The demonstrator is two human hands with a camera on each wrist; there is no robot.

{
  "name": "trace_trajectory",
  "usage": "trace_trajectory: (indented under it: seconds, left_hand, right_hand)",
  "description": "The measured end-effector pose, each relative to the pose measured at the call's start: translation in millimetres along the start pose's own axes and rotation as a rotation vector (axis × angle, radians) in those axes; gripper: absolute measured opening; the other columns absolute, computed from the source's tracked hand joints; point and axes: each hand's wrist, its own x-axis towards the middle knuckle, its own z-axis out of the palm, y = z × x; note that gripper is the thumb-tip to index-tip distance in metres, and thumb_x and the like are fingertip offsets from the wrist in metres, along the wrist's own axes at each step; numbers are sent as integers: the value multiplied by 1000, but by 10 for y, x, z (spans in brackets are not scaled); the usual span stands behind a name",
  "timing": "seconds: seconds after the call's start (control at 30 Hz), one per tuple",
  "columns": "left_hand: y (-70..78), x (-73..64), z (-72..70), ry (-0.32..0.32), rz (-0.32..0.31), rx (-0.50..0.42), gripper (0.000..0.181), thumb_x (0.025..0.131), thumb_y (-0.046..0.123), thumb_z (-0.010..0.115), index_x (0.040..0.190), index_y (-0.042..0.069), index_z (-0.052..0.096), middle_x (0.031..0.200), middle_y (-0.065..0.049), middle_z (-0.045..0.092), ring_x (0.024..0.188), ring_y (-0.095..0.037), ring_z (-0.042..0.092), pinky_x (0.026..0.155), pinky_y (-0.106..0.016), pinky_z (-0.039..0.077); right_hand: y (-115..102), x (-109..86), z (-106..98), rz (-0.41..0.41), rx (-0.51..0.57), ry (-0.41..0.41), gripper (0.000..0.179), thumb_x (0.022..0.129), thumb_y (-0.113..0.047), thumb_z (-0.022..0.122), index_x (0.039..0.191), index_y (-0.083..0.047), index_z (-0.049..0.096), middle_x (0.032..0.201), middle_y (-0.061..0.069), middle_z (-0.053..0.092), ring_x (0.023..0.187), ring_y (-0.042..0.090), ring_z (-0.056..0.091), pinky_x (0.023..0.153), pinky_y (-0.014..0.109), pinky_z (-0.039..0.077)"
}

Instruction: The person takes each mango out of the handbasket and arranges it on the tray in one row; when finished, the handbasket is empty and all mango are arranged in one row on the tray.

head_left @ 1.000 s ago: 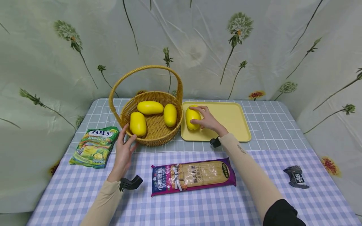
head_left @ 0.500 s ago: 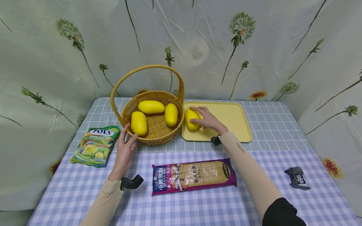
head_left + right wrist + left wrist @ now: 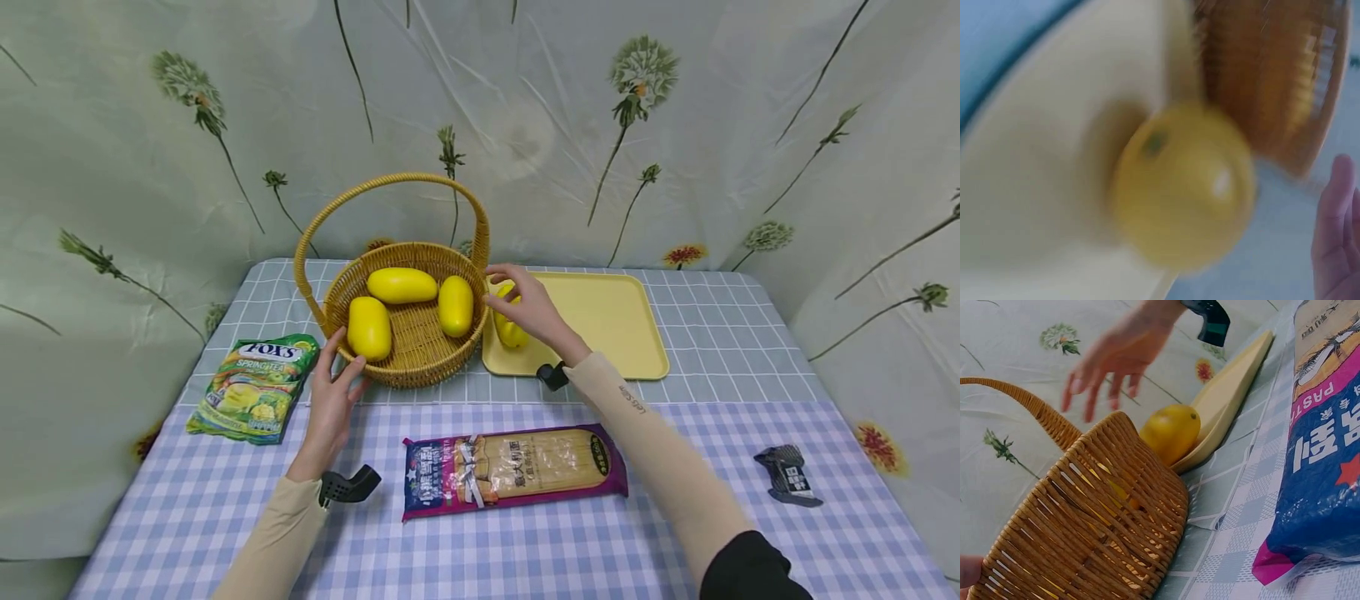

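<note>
Checked tablecloth is showing again under my right hand [image 3: 531,310]: I'm lifting it, fingers loose, off the mango [image 3: 511,331] I've just left on the tray [image 3: 607,317], while my left hand [image 3: 330,400] is steadying the basket [image 3: 408,350] rim.

You are working at a home-style staged set: a bench [image 3: 675,533] wearing a blue and grey checked cloth, a dandelion-printed sheet [image 3: 525,108] hanging behind as a backdrop, and household groceries lying about, a wicker basket [image 3: 405,367], a candy bag [image 3: 255,387] and a pasta packet [image 3: 513,467]
</note>
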Motion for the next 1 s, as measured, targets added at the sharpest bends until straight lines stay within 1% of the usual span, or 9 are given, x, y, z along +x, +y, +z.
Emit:
trace_trajectory:
  seconds: [0.17,0.27,0.47,0.57,0.67,0.77,0.83,0.93,1.0]
  left_hand:
    - [-7,1,-7,-4,-4,0,58,102,12,46,153,22,22,159,2,2,132,-29,30,106,-45,36]
    - [-7,1,-9,-1,-6,-3,58,102,13,46,153,22,22,159,2,2,132,-29,30,106,-45,36]
    - [-6,5,-10,-5,-6,2,57,102,13,47,153,21,22,158,1,3,132,-30,30,106,-46,36]
    - [-4,5,-11,-8,-5,3,58,102,13,47,153,20,22,158,0,3,132,-30,30,106,-46,36]
    - [-4,4,-14,-8,-2,0,57,102,12,46,153,20,22,158,1,4,132,-29,30,106,-46,36]
    - [-4,3,-14,-6,-3,-4,57,102,12,47,153,20,23,158,1,4,132,-29,30,106,-46,36]
    - [-4,4,-14,-7,-4,-4,57,102,13,47,153,21,23,158,1,4,132,-28,30,106,-46,36]
    - [-2,3,-15,-8,-4,-6,57,102,14,47,153,22,23,158,2,5,131,-28,31,106,-46,36]
    - [-1,0,-16,-11,-1,-8,57,102,14,47,153,22,23,158,2,6,130,-27,32,106,-46,36]
  right_hand:
    - [-254,96,332,-100,81,-51,41,93,-12,63,132,-3,52,125,20,52,92,28,57,79,37,51]
    - [-380,157,530,-112,100,-116,42,94,-11,62,133,-4,50,128,18,50,97,26,56,83,34,50]
    - [-500,286,904,-49,100,-238,47,94,-10,62,138,-8,46,139,16,43,108,27,54,88,28,48]
    - [-520,354,1051,-33,81,-269,49,94,-9,62,140,-6,45,142,14,41,122,28,46,95,29,46]
    - [-534,412,1161,-20,53,-288,49,94,-9,61,141,-5,45,144,11,41,131,26,38,103,31,39]
    - [-558,451,1242,12,43,-314,50,94,-10,60,141,-6,45,146,11,40,134,24,34,108,33,31]
    - [-577,470,1288,37,52,-335,50,94,-9,59,142,-7,45,148,12,38,135,24,32,109,34,30]
    - [-607,487,1347,79,59,-363,50,94,-10,59,143,-10,45,149,11,36,134,22,33,106,33,33]
    - [-621,493,1379,108,65,-377,51,94,-12,58,143,-12,45,148,10,38,127,21,39,100,29,37]
